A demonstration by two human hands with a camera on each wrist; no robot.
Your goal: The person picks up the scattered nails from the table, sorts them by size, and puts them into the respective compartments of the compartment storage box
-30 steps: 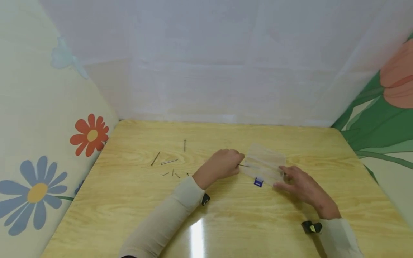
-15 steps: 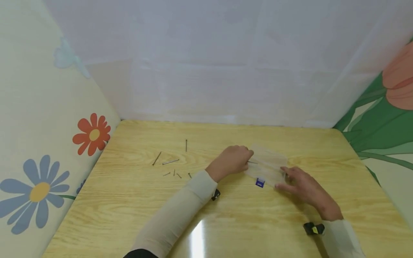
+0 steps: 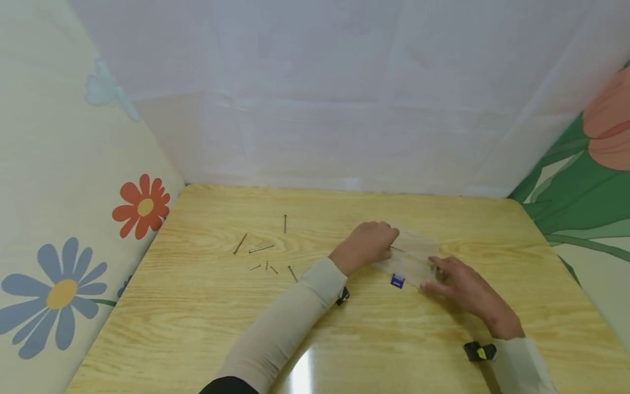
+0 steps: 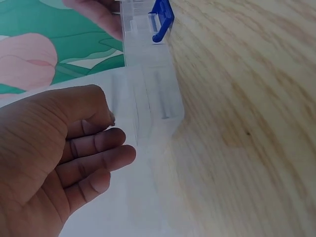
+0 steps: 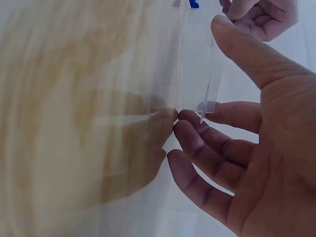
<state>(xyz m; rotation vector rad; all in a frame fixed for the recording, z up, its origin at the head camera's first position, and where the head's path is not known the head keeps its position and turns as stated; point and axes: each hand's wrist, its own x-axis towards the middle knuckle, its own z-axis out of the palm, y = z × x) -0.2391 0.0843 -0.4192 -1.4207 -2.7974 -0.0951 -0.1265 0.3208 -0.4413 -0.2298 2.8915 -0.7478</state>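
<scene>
A low clear plastic box with a blue latch on its near side lies on the table. My left hand is above the box's left part and pinches a thin nail that points right over the box. In the left wrist view, the thumb and forefinger of my left hand meet beside the box wall, the nail mostly hidden. My right hand holds the right end of the box. The right wrist view has my right hand with thumb and forefinger on the box's edges, other fingers curled below.
On the table's left half lie several loose nails, among them a long upright-lying nail, a slanted one and a shorter nail by the left sleeve. A white sheet hangs behind the wooden table.
My left hand has moved right with the nail, from the box's left edge to over the box. One more nail by the left sleeve has come into sight. My right hand stays on the box.
</scene>
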